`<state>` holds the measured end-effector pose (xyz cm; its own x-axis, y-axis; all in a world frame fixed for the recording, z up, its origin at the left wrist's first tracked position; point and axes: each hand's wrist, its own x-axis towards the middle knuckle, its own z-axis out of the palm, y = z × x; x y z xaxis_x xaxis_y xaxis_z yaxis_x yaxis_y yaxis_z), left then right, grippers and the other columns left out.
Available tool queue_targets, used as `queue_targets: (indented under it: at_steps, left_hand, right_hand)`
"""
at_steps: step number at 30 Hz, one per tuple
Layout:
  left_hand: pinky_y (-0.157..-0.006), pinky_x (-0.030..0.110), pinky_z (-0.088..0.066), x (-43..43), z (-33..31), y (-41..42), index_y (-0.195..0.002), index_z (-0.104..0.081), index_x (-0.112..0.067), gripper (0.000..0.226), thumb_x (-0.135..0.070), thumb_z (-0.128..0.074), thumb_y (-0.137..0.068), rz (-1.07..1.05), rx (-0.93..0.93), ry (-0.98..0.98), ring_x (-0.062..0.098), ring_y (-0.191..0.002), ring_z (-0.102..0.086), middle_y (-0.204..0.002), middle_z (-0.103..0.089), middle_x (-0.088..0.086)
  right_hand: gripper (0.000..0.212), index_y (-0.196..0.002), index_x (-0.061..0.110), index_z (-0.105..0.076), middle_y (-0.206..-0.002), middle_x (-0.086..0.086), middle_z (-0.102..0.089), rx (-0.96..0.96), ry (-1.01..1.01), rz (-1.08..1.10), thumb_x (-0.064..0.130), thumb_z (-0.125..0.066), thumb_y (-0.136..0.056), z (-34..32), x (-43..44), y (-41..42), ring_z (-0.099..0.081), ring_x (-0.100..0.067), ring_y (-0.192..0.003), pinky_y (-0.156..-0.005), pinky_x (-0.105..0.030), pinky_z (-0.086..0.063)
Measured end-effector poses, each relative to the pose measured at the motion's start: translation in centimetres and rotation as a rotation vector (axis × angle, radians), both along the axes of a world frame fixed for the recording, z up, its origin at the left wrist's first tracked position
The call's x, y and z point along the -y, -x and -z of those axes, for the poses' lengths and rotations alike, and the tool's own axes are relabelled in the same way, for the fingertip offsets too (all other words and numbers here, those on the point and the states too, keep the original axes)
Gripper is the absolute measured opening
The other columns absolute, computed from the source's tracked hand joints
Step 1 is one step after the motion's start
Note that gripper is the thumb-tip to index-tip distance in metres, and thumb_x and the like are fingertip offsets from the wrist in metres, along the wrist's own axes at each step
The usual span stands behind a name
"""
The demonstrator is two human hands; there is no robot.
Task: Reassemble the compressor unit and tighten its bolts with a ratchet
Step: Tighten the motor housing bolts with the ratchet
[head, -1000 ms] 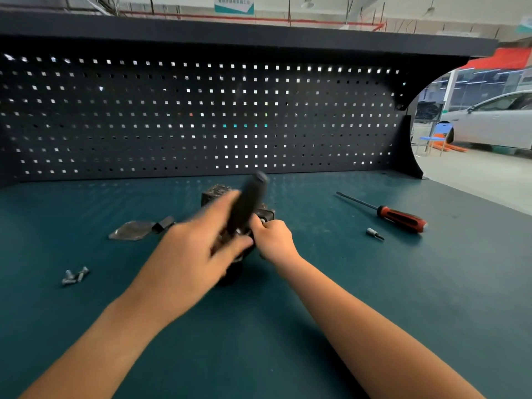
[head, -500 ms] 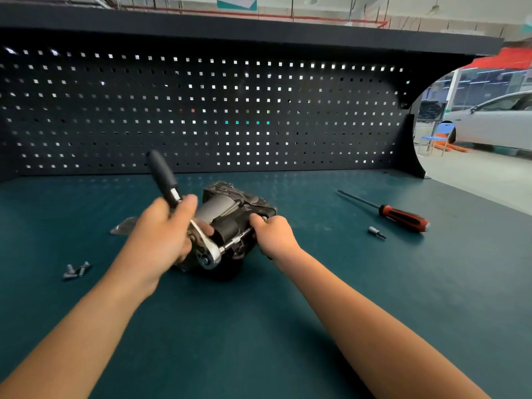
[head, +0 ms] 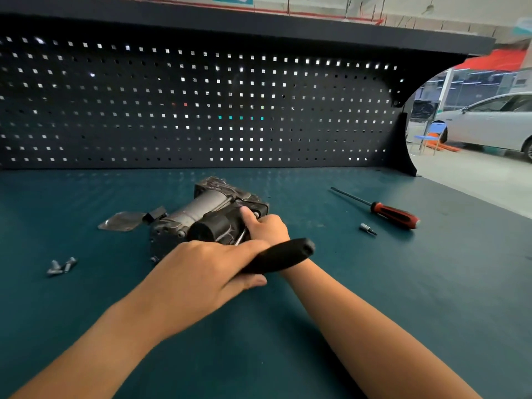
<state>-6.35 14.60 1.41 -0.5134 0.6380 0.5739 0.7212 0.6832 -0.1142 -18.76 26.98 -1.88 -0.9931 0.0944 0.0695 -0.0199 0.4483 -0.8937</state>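
The compressor unit [head: 207, 214], grey and black metal, lies on the teal bench mat at centre. My left hand [head: 207, 272] grips the black handle of the ratchet [head: 282, 254], which points to the right across my right wrist. The ratchet's head is hidden behind my hands. My right hand [head: 264, 226] holds the near right end of the compressor, thumb up against its black housing. Loose bolts [head: 60, 266] lie on the mat to the left.
A flat metal plate [head: 122, 221] lies just left of the compressor. A red-and-black screwdriver [head: 385, 211] and a small socket bit [head: 367, 228] lie to the right. A black pegboard [head: 201, 110] closes the bench's back. The bench's right edge drops to a workshop floor.
My left hand has swung the ratchet handle from pointing up-left round to pointing right, over my right wrist. My right hand has stayed on the compressor.
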Motion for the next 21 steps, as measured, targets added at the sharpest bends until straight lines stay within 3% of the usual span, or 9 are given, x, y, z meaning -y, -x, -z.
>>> queue_targets:
  at_steps: [3, 8, 10, 12, 14, 16, 19, 21]
  left_hand:
    - [-0.036, 0.019, -0.043, 0.1, 0.0, -0.1, -0.107, -0.066, -0.023, 0.045, -0.049, -0.039, -0.082, -0.034, -0.02, -0.014, 0.014, -0.043, -0.059, -0.059, -0.064, -0.013]
    - [-0.031, 0.022, -0.041, -0.5, 0.4, -0.2, -0.114, -0.044, -0.028, 0.04, -0.051, -0.033, -0.083, -0.135, -0.102, -0.01, 0.014, -0.037, -0.057, -0.057, -0.064, -0.014]
    - [-0.035, 0.026, -0.046, -0.2, 0.6, -0.1, -0.114, -0.042, -0.03, 0.038, -0.052, -0.038, -0.083, -0.106, -0.073, -0.01, 0.015, -0.045, -0.061, -0.064, -0.066, -0.013]
    - [-0.043, 0.029, -0.05, 0.1, 0.5, 0.0, -0.114, -0.043, -0.033, 0.035, -0.045, -0.056, -0.083, -0.072, 0.022, 0.04, 0.018, -0.055, -0.065, -0.073, -0.067, -0.012]
    - [-0.04, 0.026, -0.048, 0.5, 0.5, 0.1, -0.102, -0.06, -0.027, 0.031, -0.033, -0.066, -0.072, -0.063, 0.021, 0.07, 0.018, -0.053, -0.064, -0.07, -0.065, -0.01]
    - [-0.041, 0.027, -0.049, 0.9, 0.4, 0.3, -0.089, -0.069, -0.021, 0.026, -0.036, -0.062, -0.07, -0.08, 0.022, -0.004, 0.018, -0.053, -0.063, -0.07, -0.064, -0.009]
    - [-0.049, 0.036, -0.051, 1.2, 0.4, 0.5, -0.076, -0.067, -0.015, 0.04, -0.05, -0.048, -0.078, -0.13, 0.016, -0.187, 0.023, -0.058, -0.062, -0.071, -0.061, -0.004]
    - [-0.052, 0.034, -0.045, 1.1, 0.3, 0.7, -0.066, -0.062, -0.011, 0.046, -0.051, -0.043, -0.082, -0.232, 0.0, -0.368, 0.027, -0.057, -0.057, -0.063, -0.057, -0.001]
  right_hand:
    - [0.057, -0.055, 0.012, -0.044, -0.059, 0.0, -0.049, 0.018, -0.047, 0.023, 0.056, -0.046, -0.091, 0.1, 0.2, 0.2, -0.046, -0.015, -0.055, -0.047, -0.029, -0.028]
    - [0.059, -0.061, 0.016, -0.045, -0.065, 0.0, -0.052, 0.085, -0.2, -0.004, 0.07, -0.039, -0.085, 0.0, 0.7, 0.3, -0.057, -0.023, -0.073, -0.059, -0.031, -0.037]
    - [0.055, -0.061, 0.015, -0.045, -0.07, -0.002, -0.055, 0.072, -0.178, -0.014, 0.064, -0.042, -0.087, 0.1, 0.6, 0.2, -0.055, -0.024, -0.075, -0.061, -0.032, -0.037]
    - [0.049, -0.061, 0.012, -0.043, -0.079, -0.008, -0.055, 0.044, -0.136, -0.033, 0.049, -0.04, -0.093, 0.1, 0.6, 0.1, -0.05, -0.027, -0.077, -0.066, -0.031, -0.034]
    - [0.043, -0.061, 0.01, -0.038, -0.081, -0.011, -0.052, 0.037, -0.088, -0.058, 0.034, -0.035, -0.096, -0.1, 0.5, -0.2, -0.045, -0.027, -0.079, -0.068, -0.03, -0.031]
    - [0.039, -0.061, 0.011, -0.036, -0.085, -0.015, -0.052, 0.04, -0.05, -0.074, 0.027, -0.032, -0.097, -0.3, 0.5, -0.5, -0.046, -0.028, -0.082, -0.069, -0.029, -0.03]
    - [0.038, -0.062, 0.015, -0.034, -0.092, -0.016, -0.05, 0.036, -0.002, -0.093, 0.022, -0.034, -0.099, -0.4, 0.5, -0.6, -0.047, -0.024, -0.087, -0.07, -0.029, -0.035]
    - [0.036, -0.062, 0.015, -0.036, -0.079, -0.01, -0.048, 0.027, 0.035, -0.091, 0.024, -0.034, -0.097, -0.3, 0.4, -0.7, -0.046, -0.022, -0.073, -0.056, -0.029, -0.036]
